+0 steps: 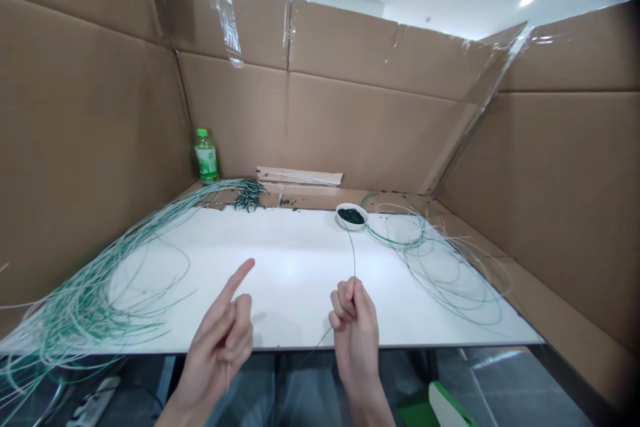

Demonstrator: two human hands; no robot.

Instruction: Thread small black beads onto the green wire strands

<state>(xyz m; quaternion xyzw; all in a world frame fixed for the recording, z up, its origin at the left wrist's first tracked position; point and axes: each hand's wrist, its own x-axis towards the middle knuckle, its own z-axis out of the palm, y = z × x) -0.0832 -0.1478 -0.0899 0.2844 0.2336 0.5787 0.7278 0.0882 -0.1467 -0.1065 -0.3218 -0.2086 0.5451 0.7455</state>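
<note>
My right hand (356, 327) is closed, its thumb and fingers pinching a thin green wire (355, 257). From the fist the wire rises in a slight curve to the near side of a white bowl (351, 228). Its other part slants down to the left past the table edge. Small dark pieces (351, 215) fill the bowl. To the left, my left hand (227, 330) hovers over the table's near edge with its index finger stretched out. The other fingers are curled, and a thin pale strand (229, 377) pokes out below them; its grip is mostly hidden.
A large bundle of green and white wires (85, 300) covers the table's left side, its dark-tipped ends (249, 195) at the back. Loose wire coils (425, 247) lie right. A green bottle (206, 157) stands back left. Cardboard walls (380, 127) enclose the white table (285, 247).
</note>
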